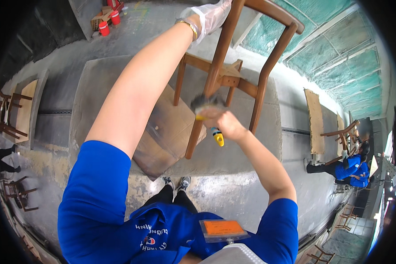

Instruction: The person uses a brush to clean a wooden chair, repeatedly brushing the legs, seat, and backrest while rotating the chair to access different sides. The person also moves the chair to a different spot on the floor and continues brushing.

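Note:
A brown wooden chair frame without a seat panel stands tilted in front of me. My left hand, in a clear plastic glove, grips the upper end of one back post; its fingertips are partly cut off by the picture's top edge. Bare and closed, my right hand holds a brush with a yellow-ended handle. The brush's dark head is smeared by motion and lies over the chair's nearer post, around where the seat rail joins it. Whether it touches the wood I cannot tell.
Under the chair is a grey platform with a stained cardboard sheet on it. Red buckets stand far left. Other chair frames are at the left. Co-workers in blue shirts handle a chair at the right.

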Demonstrator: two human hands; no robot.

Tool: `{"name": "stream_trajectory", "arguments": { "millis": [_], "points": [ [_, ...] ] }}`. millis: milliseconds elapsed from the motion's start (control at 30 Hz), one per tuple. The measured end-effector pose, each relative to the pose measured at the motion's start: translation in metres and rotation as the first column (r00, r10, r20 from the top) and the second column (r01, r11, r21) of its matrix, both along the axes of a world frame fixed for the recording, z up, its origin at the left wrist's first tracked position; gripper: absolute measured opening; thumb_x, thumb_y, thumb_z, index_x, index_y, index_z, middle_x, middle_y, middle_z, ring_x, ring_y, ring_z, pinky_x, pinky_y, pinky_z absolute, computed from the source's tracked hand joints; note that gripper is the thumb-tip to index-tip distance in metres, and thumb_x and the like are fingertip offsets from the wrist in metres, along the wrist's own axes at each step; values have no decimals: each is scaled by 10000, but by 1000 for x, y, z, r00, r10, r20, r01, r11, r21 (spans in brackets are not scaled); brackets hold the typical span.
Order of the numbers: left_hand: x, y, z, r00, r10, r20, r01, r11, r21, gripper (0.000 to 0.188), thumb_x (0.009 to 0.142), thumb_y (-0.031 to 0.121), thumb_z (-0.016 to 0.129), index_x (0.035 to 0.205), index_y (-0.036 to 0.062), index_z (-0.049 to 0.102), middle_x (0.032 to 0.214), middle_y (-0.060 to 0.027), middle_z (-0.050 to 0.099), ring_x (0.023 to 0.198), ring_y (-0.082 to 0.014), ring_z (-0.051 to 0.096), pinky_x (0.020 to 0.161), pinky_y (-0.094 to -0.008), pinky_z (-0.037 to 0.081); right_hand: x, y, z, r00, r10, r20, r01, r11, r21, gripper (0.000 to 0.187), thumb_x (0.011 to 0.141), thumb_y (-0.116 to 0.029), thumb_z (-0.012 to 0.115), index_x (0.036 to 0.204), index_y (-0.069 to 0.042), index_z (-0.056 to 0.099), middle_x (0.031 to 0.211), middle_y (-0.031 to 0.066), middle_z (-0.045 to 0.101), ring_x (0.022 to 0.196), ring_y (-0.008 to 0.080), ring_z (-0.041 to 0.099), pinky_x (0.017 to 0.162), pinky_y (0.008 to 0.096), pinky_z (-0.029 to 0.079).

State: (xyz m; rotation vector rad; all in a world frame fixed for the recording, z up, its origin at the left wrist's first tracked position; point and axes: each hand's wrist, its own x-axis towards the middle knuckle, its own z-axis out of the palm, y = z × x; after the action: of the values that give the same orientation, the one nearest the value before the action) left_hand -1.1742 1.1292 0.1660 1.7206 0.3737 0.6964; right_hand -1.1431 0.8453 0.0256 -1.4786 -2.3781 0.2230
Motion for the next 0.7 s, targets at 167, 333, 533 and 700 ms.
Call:
{"name": "stream_trajectory", "arguments": {
  "millis": [167, 333, 533, 700],
  "points": [
    [9, -7, 4, 995, -82, 63, 85, 995, -55, 633, 1042, 530, 639, 1349, -18, 725, 1377, -137, 733, 1288, -241, 643, 1120, -382, 473, 64, 51, 85, 964, -224, -139, 236, 969, 69, 221, 702, 74, 703, 886, -45, 673, 1304, 149, 765, 1302, 338, 694, 1111, 368, 564],
    [19, -19, 9, 970, -226, 93, 234, 969, -85, 604, 1024, 504, 697, 1321, -19, 747, 1355, -130, 749, 1263, -230, 657, 1110, -367, 483, 123, 65, 76, 951, -308, 33, 244, 809, 536, 208, 781, 59, 701, 941, -72, 675, 1481, 84, 691, 1426, 313, 616, 1193, 400, 520],
    [31, -35, -10, 988, 89, -128, -25, 901, 433, 524, 1032, 511, 647, 1138, 20, 798, 1128, -285, 759, 1120, -419, 733, 964, -445, 553, -8, -77, -105, 973, -230, -5, 229, 966, 122, 79, 812, -85, 747, 877, -120, 717, 1544, 28, 647, 1461, 285, 587, 1230, 408, 502],
    [48, -55, -46, 981, 146, 126, -143, 989, -31, 401, 1007, 371, 756, 1027, -27, 799, 964, -179, 801, 898, -282, 733, 833, -411, 560, -44, -98, -104, 954, -165, -252, 26, 879, -476, 66, 823, -42, 696, 852, -101, 708, 1346, 91, 768, 1299, 321, 711, 1041, 376, 616]
  ]
}}
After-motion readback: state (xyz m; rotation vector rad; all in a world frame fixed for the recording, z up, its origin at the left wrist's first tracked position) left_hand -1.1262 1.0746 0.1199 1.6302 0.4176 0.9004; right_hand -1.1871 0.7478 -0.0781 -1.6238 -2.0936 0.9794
